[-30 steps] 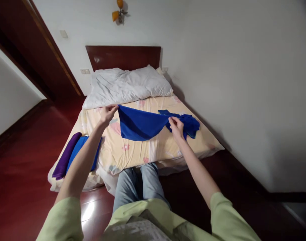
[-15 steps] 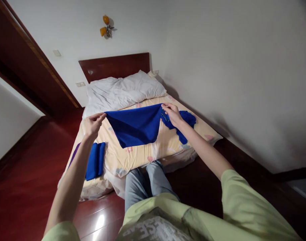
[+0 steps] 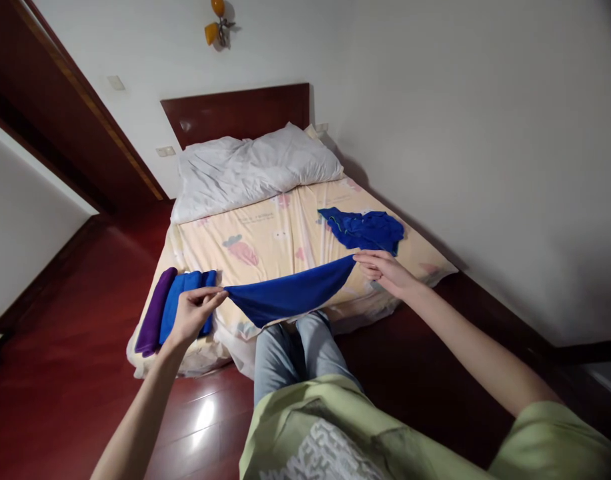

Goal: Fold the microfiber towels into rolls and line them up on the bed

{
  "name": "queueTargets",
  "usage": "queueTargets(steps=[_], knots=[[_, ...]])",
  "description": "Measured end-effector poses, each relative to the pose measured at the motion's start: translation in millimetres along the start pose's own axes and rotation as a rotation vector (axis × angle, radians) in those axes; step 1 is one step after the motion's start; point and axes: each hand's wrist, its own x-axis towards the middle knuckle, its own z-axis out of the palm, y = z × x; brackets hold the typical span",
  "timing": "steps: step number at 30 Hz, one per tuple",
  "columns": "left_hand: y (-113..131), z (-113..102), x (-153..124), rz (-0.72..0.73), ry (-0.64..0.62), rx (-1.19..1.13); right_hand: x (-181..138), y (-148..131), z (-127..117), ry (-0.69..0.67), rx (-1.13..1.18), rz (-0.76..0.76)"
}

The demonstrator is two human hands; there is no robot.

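Between my hands a blue cloth (image 3: 290, 293) is stretched by its upper corners, sagging in the middle above the near edge of the bed. My left hand (image 3: 198, 310) pinches one corner between thumb and fingers. The opposite corner is pinched in my right hand (image 3: 383, 270), held a little higher. Behind my left hand, folded blue cloths (image 3: 178, 297) lie beside a rolled purple cloth (image 3: 156, 310) on the bed's left front corner; my hand partly covers them. Beyond my right hand is a crumpled blue cloth pile (image 3: 368, 230) with a green edge line.
The bed (image 3: 255, 233) has a strawberry-patterned cream sheet. A white pillow or quilt (image 3: 255, 170) lies against the dark wooden headboard (image 3: 240, 110). A wall (image 3: 475, 147) runs along the right side. My legs (image 3: 290, 347) stand at the bed's foot, on a red-brown floor (image 3: 70, 293).
Both hands have come down and nearer to me with the blue cloth, the right one also moving outward. The crumpled pile and purple roll now show more fully.
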Motion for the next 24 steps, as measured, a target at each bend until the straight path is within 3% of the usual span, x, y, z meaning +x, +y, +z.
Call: queueTargets(steps=[5,11,14,17,21,24], knots=[[-27,4,16,-0.048,-0.020,-0.098,24,4,9,-0.060,0.024,0.068],[-45,18,76,-0.040,0.020,-0.080,100,8,26,-0.007,0.027,0.095],[-43,23,112,0.005,0.121,-0.079,135,-1,39,0.060,-0.004,-0.002],[-40,20,135,0.133,0.228,-0.038,156,-10,45,0.077,-0.045,-0.208],[-57,11,132,0.265,0.299,0.058,167,5,33,0.091,-0.179,-0.413],[-98,14,105,0.231,0.260,0.147,164,56,13,0.070,-0.325,-0.450]])
